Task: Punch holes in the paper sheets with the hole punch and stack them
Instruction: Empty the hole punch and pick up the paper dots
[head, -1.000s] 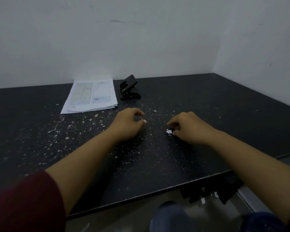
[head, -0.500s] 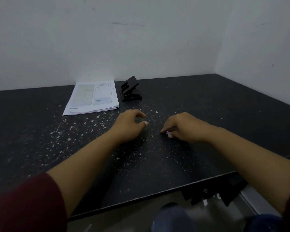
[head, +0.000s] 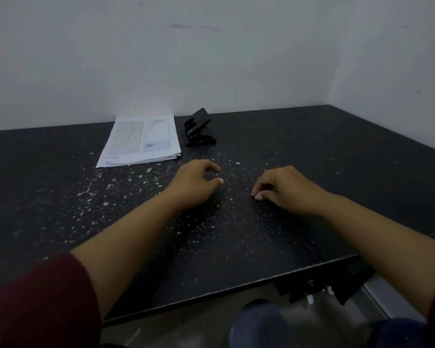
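Observation:
A stack of printed paper sheets [head: 141,141] lies flat at the back left of the black table [head: 312,156]. Just right of it stands a black hole punch [head: 199,130] with its lever raised. My left hand [head: 195,183] rests on the table in front of the stack, fingers loosely curled around nothing. My right hand [head: 284,188] rests to its right, fingers curled under with the tips pressed to the tabletop. Whether anything lies under those fingertips is hidden. Both hands are well short of the sheets and the punch.
White specks and small paper scraps [head: 106,194] are scattered over the table's left and middle. White walls close the back and right sides. The table's front edge [head: 236,288] runs below my forearms, with a dark bracket [head: 309,285] under it.
My right hand slid slightly left and curled over the small white scraps that lay by its fingertips; they no longer show. My left hand has barely moved.

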